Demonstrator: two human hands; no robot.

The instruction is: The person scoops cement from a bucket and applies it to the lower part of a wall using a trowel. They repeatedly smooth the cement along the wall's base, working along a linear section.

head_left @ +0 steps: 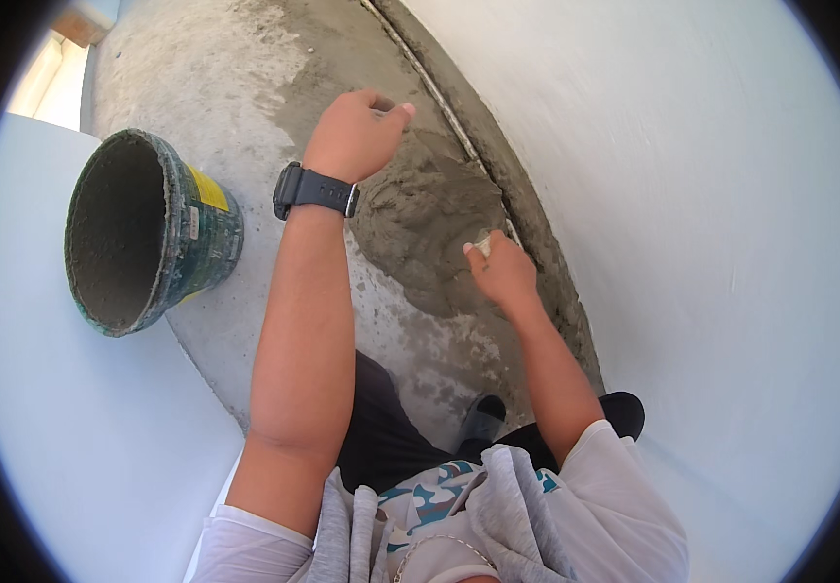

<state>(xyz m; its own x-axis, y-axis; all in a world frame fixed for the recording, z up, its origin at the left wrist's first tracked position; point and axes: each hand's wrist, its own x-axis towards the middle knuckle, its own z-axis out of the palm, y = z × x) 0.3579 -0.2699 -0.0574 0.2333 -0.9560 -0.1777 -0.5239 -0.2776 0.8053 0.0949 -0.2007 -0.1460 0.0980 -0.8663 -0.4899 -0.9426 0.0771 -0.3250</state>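
Observation:
My left hand, with a black watch on its wrist, hangs above the wet mortar. Its thumb stands apart from the loosely bent fingers, which are partly hidden, and nothing shows in it. My right hand is closed round the pale handle of what looks like a trowel. The blade seems smeared with mortar and hard to tell from the heap. The heap lies spread on the floor, against a thin pipe or rod that runs along the wall's foot.
A dark green bucket, crusted with mortar and tilted in view, stands on the concrete floor to the left. A white wall rises close on the right, and another white surface lies at the left. My sandalled foot is near the mortar.

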